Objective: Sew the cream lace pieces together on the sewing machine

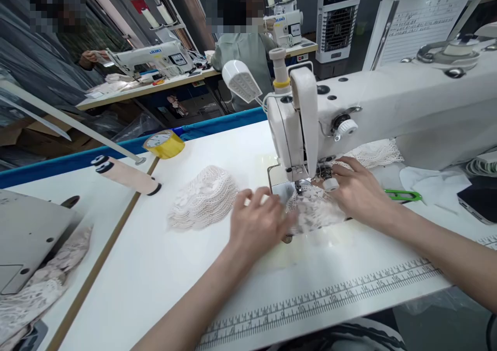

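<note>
A piece of pale lace point(316, 211) lies under the presser foot of a white sewing machine point(368, 92). My left hand point(256, 221) is just left of the needle, over the lace's edge; its fingers are bent and smeared by motion, and what they hold, if anything, cannot be made out. At the right of the needle, my right hand point(359, 190) reaches beside the machine head, its fingertips partly hidden behind a white knob near the presser foot. A stack of lace pieces point(205, 198) rests on the white table left of my left hand.
Yellow tape point(164, 144) and a pink thread cone point(126, 175) are at the left. Green thread snips point(402, 195), white fabric and a phone point(479, 203) lie at the right. A printed ruler point(310, 307) runs along the front edge. Two people sit at sewing machines beyond.
</note>
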The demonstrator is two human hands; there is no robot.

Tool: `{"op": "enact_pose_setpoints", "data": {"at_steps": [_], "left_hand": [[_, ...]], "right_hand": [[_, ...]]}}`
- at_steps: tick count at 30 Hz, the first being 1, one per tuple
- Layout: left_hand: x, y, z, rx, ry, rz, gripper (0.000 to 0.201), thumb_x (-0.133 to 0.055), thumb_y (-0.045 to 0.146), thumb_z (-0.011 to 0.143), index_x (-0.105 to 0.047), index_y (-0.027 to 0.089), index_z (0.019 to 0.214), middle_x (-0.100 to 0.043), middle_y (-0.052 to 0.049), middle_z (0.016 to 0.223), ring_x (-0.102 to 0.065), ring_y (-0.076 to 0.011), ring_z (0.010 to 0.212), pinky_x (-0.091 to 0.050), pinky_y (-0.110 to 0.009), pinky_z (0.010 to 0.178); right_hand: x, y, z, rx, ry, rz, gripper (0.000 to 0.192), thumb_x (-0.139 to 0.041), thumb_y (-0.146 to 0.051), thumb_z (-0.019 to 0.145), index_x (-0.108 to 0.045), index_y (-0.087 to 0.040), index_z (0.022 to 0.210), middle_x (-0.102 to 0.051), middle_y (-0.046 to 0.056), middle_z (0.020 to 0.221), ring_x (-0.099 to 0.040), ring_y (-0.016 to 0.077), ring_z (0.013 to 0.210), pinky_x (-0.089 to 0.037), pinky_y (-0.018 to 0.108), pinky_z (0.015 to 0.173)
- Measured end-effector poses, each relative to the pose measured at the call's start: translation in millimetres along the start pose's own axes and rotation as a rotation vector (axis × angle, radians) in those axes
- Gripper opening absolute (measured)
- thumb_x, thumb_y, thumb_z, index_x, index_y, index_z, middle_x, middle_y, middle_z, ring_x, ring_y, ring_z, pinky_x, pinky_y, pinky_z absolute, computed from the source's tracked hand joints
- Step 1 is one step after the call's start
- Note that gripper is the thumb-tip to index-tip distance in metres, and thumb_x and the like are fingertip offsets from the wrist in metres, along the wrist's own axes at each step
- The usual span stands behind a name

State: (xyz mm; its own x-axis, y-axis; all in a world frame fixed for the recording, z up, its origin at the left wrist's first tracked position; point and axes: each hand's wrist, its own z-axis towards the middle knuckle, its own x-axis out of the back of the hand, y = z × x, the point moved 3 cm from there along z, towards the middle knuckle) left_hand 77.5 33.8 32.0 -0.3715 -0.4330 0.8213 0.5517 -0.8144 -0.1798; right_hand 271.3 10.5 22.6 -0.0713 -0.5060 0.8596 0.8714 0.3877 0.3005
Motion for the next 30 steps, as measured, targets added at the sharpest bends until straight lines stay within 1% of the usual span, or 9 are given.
{"op": "enact_pose_setpoints", "data": {"at_steps": [2, 7, 11, 14, 17, 19, 22, 26, 30], "left_hand": [[4.5, -1.5, -0.5, 0.061, 0.020, 0.082, 0.026, -0.056, 0.033, 0.091, -0.065, 0.017, 0.072, -0.071, -0.002, 0.076, -0.062, -0.0194, 0.077, -0.039, -0.038, 0.074], [-4.7, 24.7, -6.4, -0.084, -0.175, -0.168, 0.033, -0.053, 0.039, 0.091, -0.061, 0.016, 0.113, -0.067, -0.006, 0.108, -0.062, -0.0163, 0.079, -0.043, -0.031, 0.060], [-7.0, 6.3, -7.9, -0.075, -0.286, -0.027, 0.023, -0.047, 0.009, 0.089, -0.066, 0.017, 0.099, -0.069, -0.005, 0.095, -0.062, -0.0158, 0.069, -0.043, -0.031, 0.057], [-0.3, -14.2, -6.0, 0.013, -0.207, 0.182, 0.030, -0.044, -0.002, 0.083, -0.067, 0.016, 0.083, -0.070, -0.008, 0.099, -0.065, -0.0248, 0.086, -0.047, -0.038, 0.067], [2.2, -7.8, -5.7, 0.017, -0.107, 0.071, 0.026, -0.046, 0.003, 0.087, -0.066, 0.014, 0.099, -0.067, -0.009, 0.114, -0.060, -0.0263, 0.108, -0.049, -0.041, 0.082], [-1.2, 5.5, -6.8, 0.013, -0.129, -0.100, 0.024, -0.048, 0.011, 0.090, -0.062, 0.013, 0.110, -0.067, -0.008, 0.113, -0.060, -0.0224, 0.107, -0.051, -0.036, 0.085], [-5.3, 20.9, -8.4, 0.018, -0.176, -0.265, 0.021, -0.050, 0.018, 0.092, -0.063, 0.014, 0.108, -0.068, -0.006, 0.104, -0.063, -0.0196, 0.094, -0.052, -0.034, 0.080], [-4.5, 24.6, -8.2, -0.033, -0.149, -0.380, 0.018, -0.051, 0.024, 0.092, -0.064, 0.016, 0.102, -0.068, -0.005, 0.095, -0.063, -0.0180, 0.086, -0.053, -0.035, 0.078], [-10.2, 18.9, -8.3, 0.049, -0.111, -0.389, 0.025, -0.048, 0.023, 0.094, -0.059, 0.013, 0.114, -0.066, -0.010, 0.110, -0.060, -0.0198, 0.105, -0.053, -0.035, 0.089]], "right_hand": [[1.2, 0.9, -1.1, 0.012, 0.007, 0.002, 0.023, -0.055, 0.000, 0.076, -0.069, -0.019, 0.074, -0.066, 0.005, 0.073, -0.058, 0.0205, 0.082, -0.035, 0.038, 0.097], [0.8, -2.8, -4.9, 0.060, -0.021, 0.043, 0.023, -0.056, 0.000, 0.073, -0.070, -0.017, 0.078, -0.066, 0.007, 0.072, -0.058, 0.0248, 0.086, -0.041, 0.039, 0.087], [5.5, -10.6, -5.9, 0.093, -0.025, 0.098, 0.027, -0.051, 0.003, 0.074, -0.070, -0.015, 0.080, -0.069, 0.006, 0.077, -0.058, 0.0233, 0.080, -0.043, 0.037, 0.081], [10.1, -19.2, -5.7, 0.131, 0.030, 0.135, 0.032, -0.045, 0.005, 0.076, -0.070, -0.015, 0.079, -0.071, 0.007, 0.096, -0.059, 0.0199, 0.078, -0.042, 0.037, 0.085], [11.6, -26.0, -6.4, 0.135, 0.116, 0.166, 0.034, -0.041, 0.004, 0.080, -0.069, -0.014, 0.084, -0.070, 0.006, 0.104, -0.060, 0.0189, 0.081, -0.041, 0.035, 0.084], [9.6, -28.5, -7.3, 0.117, 0.136, 0.178, 0.035, -0.039, 0.004, 0.082, -0.068, -0.012, 0.095, -0.069, 0.006, 0.107, -0.060, 0.0193, 0.086, -0.041, 0.034, 0.082], [3.7, -30.8, -8.5, 0.104, 0.095, 0.195, 0.039, -0.039, 0.003, 0.083, -0.062, -0.010, 0.112, -0.067, 0.006, 0.113, -0.059, 0.0203, 0.092, -0.042, 0.033, 0.079], [-0.2, -31.9, -8.9, 0.130, 0.066, 0.226, 0.033, -0.041, 0.001, 0.084, -0.065, -0.011, 0.103, -0.067, 0.007, 0.113, -0.059, 0.0205, 0.096, -0.043, 0.033, 0.079], [-0.3, -30.2, -8.3, 0.126, 0.042, 0.262, 0.033, -0.042, 0.003, 0.081, -0.067, -0.013, 0.094, -0.069, 0.005, 0.109, -0.060, 0.0185, 0.095, -0.044, 0.033, 0.084]]}}
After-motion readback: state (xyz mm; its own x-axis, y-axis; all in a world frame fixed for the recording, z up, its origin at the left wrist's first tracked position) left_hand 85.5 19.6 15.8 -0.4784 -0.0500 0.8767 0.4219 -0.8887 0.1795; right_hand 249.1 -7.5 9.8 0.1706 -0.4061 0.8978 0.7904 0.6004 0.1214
